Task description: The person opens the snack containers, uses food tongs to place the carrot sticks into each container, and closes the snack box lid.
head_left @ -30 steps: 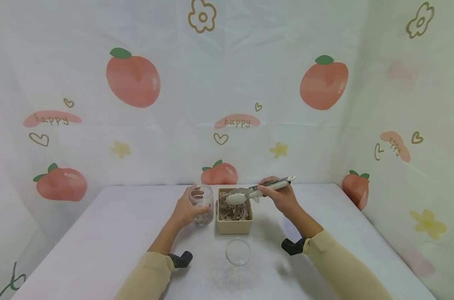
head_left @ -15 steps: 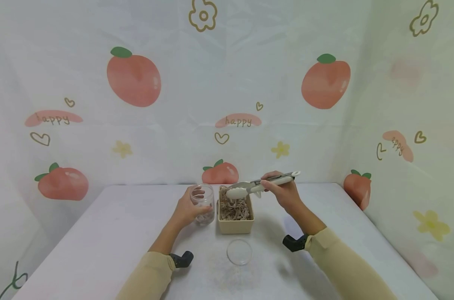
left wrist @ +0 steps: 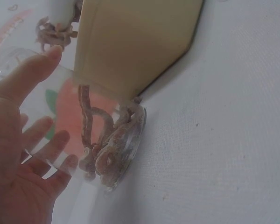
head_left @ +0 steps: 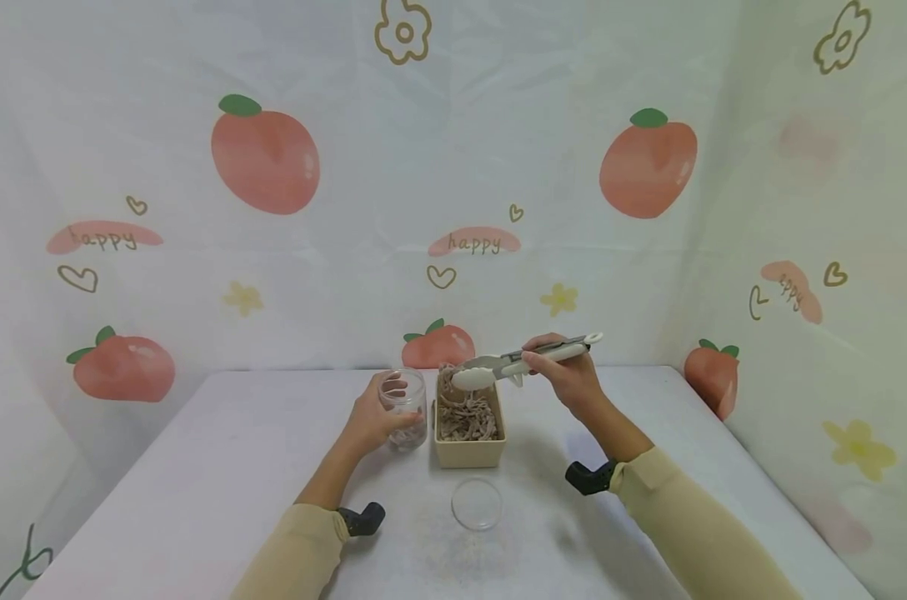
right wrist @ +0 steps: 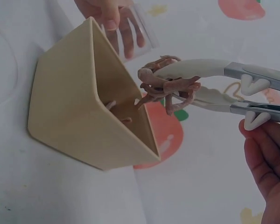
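My left hand [head_left: 369, 421] grips a clear jar [head_left: 414, 440], fingers and thumb around its side. Brown, twisted dried pieces [left wrist: 109, 158] lie in the jar's bottom. Right beside the jar stands a beige box [head_left: 470, 455] with more brown strands [head_left: 468, 419] inside. In my right hand [head_left: 569, 385] are tongs [head_left: 513, 365] with white scalloped tips. Those tips pinch a clump of the brown pieces [right wrist: 170, 87], which hangs over the box's open top in the right wrist view.
A clear round lid [head_left: 477, 505] lies flat on the white table [head_left: 236, 467] in front of the box. Behind the table hangs a white cloth [head_left: 363, 292] printed with fruit. Black wrist cameras [head_left: 590, 478] sit at both cuffs.
The tongs have risen out of the box and drawn slightly back, lifting a clump of brown pieces. My left hand and the jar stay in place.
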Demonstrator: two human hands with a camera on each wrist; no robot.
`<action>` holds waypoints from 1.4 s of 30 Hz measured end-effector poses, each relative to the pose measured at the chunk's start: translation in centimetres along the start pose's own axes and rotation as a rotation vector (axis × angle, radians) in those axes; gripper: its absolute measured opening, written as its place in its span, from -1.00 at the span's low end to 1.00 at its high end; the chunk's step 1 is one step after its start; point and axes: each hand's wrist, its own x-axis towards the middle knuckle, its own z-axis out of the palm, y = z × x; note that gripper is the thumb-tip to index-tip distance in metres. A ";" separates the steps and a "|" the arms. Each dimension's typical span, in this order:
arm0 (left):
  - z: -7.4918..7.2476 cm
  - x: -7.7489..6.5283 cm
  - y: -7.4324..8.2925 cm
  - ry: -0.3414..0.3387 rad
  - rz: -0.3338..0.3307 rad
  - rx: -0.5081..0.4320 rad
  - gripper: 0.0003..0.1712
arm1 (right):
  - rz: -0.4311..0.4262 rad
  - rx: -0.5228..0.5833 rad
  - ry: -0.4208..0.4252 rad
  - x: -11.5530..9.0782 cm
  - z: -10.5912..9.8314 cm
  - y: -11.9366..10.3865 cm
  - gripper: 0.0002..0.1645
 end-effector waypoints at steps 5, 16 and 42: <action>0.0 0.0 0.1 0.000 -0.009 -0.004 0.01 | 0.037 0.027 -0.037 -0.3 0.2 0.3 -0.80; 0.0 -0.1 0.1 -0.002 -0.003 -0.005 0.01 | 0.023 0.030 -0.076 -1.3 0.5 -2.2 -0.79; 0.0 -0.2 0.2 0.009 -0.001 0.020 -0.02 | 0.026 0.042 -0.015 -1.0 -0.6 -3.1 -0.74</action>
